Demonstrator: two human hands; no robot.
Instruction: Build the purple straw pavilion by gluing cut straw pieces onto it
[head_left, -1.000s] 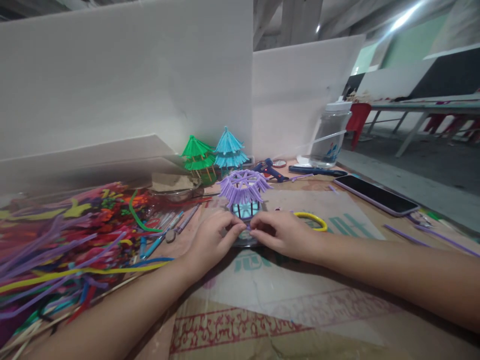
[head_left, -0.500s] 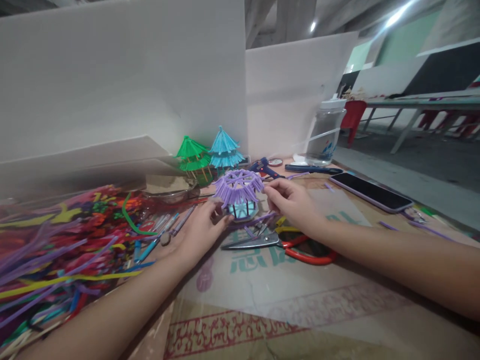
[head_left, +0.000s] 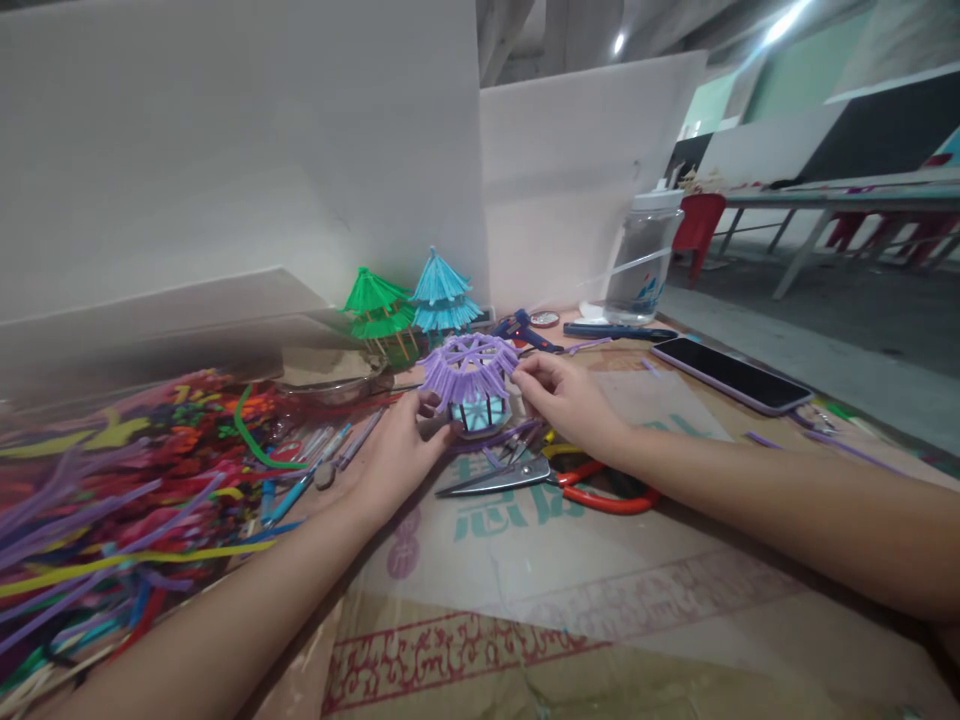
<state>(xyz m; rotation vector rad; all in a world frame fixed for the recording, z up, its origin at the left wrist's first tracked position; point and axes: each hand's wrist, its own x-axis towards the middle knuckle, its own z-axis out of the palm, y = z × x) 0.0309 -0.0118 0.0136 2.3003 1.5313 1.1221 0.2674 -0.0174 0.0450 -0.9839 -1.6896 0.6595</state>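
Note:
A small pavilion model (head_left: 471, 370) stands on the table between my hands. Its fringed, open-topped roof is made of purple pipe cleaners, on dark posts over a light blue round base. My left hand (head_left: 409, 440) grips the model's lower left side, thumb in front and fingers partly hidden behind. At the roof's right edge, my right hand (head_left: 559, 395) is closed in a pinch on the purple fringe. Just in front lie large scissors (head_left: 525, 478) with red handles, and short purple offcuts (head_left: 517, 445) are scattered by the base.
Green (head_left: 375, 300) and blue (head_left: 442, 290) model pavilions stand behind. A glue gun (head_left: 521, 328), a water bottle (head_left: 645, 260) and a phone (head_left: 731, 375) are farther back and right. Colourful pipe cleaners (head_left: 112, 500) heap at the left, beside pens (head_left: 307, 480). White boards (head_left: 240, 150) wall the back.
The view has shifted slightly, so everything sits a little farther left and up. The right hand has come in closer against the roof's edge; the left hand stays at the model's side.

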